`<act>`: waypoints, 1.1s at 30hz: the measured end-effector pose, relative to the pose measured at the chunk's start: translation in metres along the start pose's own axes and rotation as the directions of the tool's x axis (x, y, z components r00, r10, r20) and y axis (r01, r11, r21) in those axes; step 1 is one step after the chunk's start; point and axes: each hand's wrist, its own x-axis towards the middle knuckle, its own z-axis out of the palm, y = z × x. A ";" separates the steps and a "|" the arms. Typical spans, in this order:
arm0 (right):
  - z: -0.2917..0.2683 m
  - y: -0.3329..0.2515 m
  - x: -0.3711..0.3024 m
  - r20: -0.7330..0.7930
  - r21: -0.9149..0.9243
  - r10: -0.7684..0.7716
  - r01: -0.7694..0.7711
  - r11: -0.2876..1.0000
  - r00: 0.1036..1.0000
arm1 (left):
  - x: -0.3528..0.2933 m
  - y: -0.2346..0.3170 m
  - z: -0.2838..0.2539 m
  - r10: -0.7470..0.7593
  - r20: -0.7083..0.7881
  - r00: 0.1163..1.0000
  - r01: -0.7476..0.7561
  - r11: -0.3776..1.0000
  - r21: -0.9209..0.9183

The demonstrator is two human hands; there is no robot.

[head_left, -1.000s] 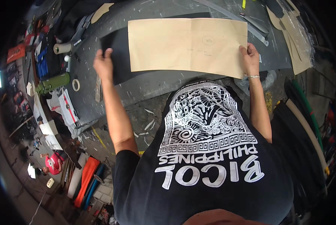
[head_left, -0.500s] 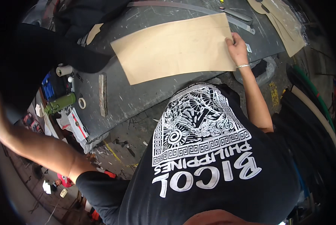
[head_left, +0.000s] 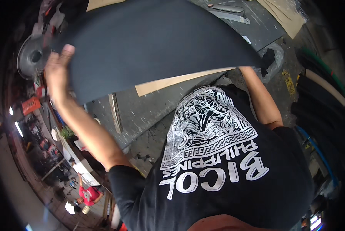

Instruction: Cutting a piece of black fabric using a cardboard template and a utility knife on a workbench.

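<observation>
A broad black sheet (head_left: pixel 153 46), flexible and leather-like, spreads across the upper part of the view above the worktable. My left hand (head_left: pixel 58 75) grips its left edge, thumb pointing up and fingers closed round the border. Beneath the sheet lies a tan paper piece (head_left: pixel 172 82), of which just a strip along the near edge shows. My right forearm (head_left: pixel 259 94) reaches up to the sheet's right end. The right hand itself is hidden under the black sheet, so its grip cannot be seen.
The grey worktable (head_left: pixel 149 107) carries a wooden stick (head_left: pixel 115 113), a metal ruler (head_left: pixel 238 18) and a cutter knife (head_left: pixel 226 8). Tan paper patterns (head_left: pixel 286 19) lie at far right, a plastic bag (head_left: pixel 279 63) below. A fan (head_left: pixel 34 56) stands left; a red-shirted person (head_left: pixel 89 195) is lower left.
My left hand has swung the black sheet from the left over the table, covering most of the tan paper. My right hand, earlier holding the paper's right edge, is now covered.
</observation>
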 end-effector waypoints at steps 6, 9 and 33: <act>0.002 -0.014 0.008 0.106 -0.243 0.288 -0.256 0.936 0.952 | -0.094 -0.161 0.149 -0.372 0.478 0.796 0.599 0.604 -0.526; 0.005 -0.035 0.032 0.315 -0.401 0.477 -0.340 0.851 0.821 | -0.123 -0.205 0.188 -0.290 0.455 0.842 0.533 0.579 -0.617; -0.003 -0.064 0.057 0.104 -0.516 0.669 -0.535 0.669 0.736 | -0.104 -0.193 0.212 -0.515 0.097 0.852 0.513 0.857 0.046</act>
